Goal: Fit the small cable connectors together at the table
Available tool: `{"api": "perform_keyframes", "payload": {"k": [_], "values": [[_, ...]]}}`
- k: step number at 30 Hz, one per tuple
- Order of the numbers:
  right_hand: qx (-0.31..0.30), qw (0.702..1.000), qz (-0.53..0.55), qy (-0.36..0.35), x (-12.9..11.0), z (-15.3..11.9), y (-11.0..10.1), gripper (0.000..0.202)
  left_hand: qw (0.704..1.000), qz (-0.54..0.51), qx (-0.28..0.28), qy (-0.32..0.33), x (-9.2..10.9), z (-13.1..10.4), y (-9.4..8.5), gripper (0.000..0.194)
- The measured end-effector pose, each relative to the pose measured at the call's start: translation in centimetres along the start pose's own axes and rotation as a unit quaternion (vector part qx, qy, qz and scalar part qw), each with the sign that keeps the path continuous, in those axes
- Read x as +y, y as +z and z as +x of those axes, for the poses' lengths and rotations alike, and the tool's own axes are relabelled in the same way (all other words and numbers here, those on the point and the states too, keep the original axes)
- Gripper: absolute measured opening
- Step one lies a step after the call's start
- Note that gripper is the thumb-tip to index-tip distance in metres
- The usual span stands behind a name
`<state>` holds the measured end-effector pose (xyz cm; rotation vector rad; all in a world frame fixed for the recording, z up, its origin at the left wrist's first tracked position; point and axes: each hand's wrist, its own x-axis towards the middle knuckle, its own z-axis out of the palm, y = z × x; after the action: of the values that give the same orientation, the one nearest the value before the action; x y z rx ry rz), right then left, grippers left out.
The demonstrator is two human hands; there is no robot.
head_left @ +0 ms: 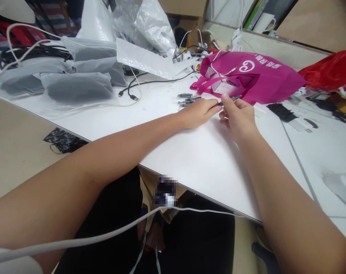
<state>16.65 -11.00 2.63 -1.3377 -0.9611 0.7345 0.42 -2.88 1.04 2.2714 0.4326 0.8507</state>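
Thin dark item partly hidden by right hand; red bag cut off at right; small object pixelated.

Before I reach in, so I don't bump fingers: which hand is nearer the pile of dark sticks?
Left. The left hand sits just beside the dark sticks; the right hand is farther off, past the left fingertips.

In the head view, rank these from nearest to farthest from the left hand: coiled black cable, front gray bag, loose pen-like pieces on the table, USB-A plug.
From the left hand:
1. Pen-like pieces, just beyond it.
2. USB-A plug, to its left.
3. Front gray bag, farther left.
4. Coiled black cable, far left, behind that bag.
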Motion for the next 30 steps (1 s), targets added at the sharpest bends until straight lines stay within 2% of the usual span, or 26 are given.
{"api": "perform_keyframes", "payload": {"k": [4, 8, 25, 30], "values": [[-0.013, 1.0, 0.006, -0.004, -0.4, -0.2, 0.2, 0.061, 1.0, 0.012, 0.004, -0.009, 0.2, -0.1, -0.3, 0.032], [0.0, 1.0, -0.024, -0.019, -0.4, -0.1, 0.3, 0.068, 1.0, 0.021, 0.007, -0.013, 0.0, -0.1, -0.2, 0.033], [0.024, 0.998, -0.044, -0.034, 1.4, 1.0, -0.2, 0.069, 0.998, 0.045, 0.037, -0.018, -0.4, -0.2, 0.3, 0.03], [0.033, 0.998, -0.048, -0.025, 1.2, 0.8, 0.1, 0.068, 0.995, 0.095, 0.021, -0.031, 0.2, -0.3, 0.1, 0.031]]}}
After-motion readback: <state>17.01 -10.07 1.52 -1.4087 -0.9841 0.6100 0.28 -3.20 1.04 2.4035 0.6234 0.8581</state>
